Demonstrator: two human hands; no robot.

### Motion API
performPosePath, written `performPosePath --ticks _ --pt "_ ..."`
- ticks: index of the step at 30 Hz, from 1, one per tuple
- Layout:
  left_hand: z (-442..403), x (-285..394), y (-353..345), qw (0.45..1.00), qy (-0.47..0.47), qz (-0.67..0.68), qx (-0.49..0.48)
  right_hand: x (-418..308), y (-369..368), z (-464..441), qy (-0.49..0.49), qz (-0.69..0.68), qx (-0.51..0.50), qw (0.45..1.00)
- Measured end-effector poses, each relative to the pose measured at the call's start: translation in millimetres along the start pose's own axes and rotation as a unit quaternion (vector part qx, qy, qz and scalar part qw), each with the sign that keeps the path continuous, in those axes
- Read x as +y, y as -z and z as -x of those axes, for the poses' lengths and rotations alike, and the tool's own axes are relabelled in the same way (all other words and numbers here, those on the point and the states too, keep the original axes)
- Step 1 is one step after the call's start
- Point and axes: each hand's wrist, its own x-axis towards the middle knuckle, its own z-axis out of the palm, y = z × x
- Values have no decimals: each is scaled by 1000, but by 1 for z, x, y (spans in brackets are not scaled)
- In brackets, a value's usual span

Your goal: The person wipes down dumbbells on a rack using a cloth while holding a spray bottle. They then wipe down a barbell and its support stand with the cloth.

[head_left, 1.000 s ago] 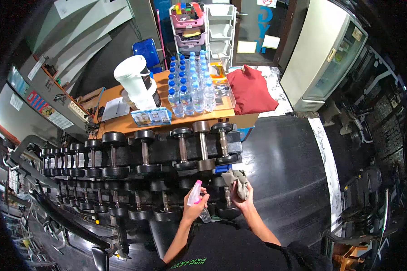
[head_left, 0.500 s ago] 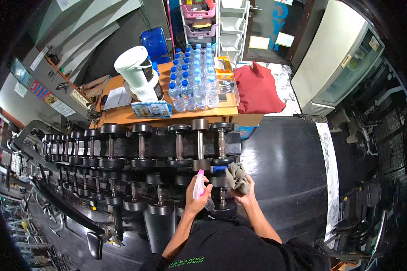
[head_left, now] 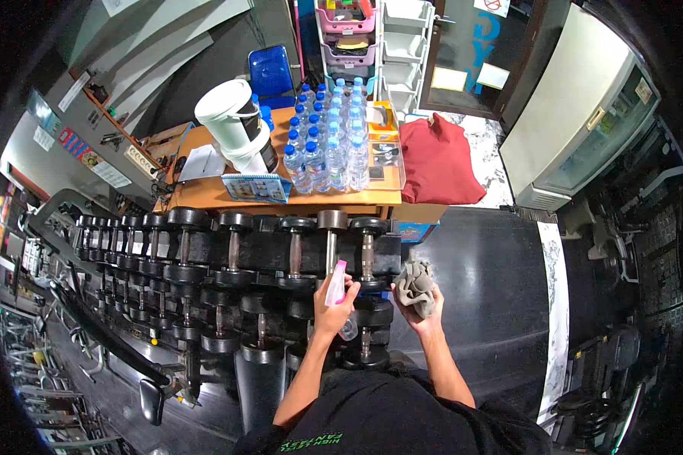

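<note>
My left hand (head_left: 334, 305) is wrapped round a clear spray bottle (head_left: 348, 329) with a pink and white spray head, over the right end of the dumbbell rack. Bunched in my right hand (head_left: 428, 317) is a grey-green cloth (head_left: 417, 288), held just right of the rack. Nearest to the hands on the upper tier are a dumbbell with a bare metal handle (head_left: 331, 246) and a black-headed dumbbell (head_left: 367, 254). Below them, another dumbbell (head_left: 366, 341) lies on the lower tier.
Behind the rack, a wooden table (head_left: 205, 194) bears water bottles (head_left: 334, 163), a white bucket (head_left: 231, 121) and a desk calendar (head_left: 256, 189). A dark red bag (head_left: 440, 163) lies right of it. A fridge (head_left: 565, 98) stands at the right, a bench (head_left: 261, 387) below.
Both hands have risen toward the rack's upper tier, the right one also moving right with the cloth. The view has shifted, and both hands keep their hold.
</note>
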Motion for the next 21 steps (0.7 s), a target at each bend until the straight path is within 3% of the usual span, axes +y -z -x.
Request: performPosePath --ticks 15,21 --pt "-84 -20 -33 992 52 -86 -73 -38 13 -36 8 -12 78 997" --pt "-109 -35 -41 979 104 -155 -81 -46 19 -57 -6 23 58 998"
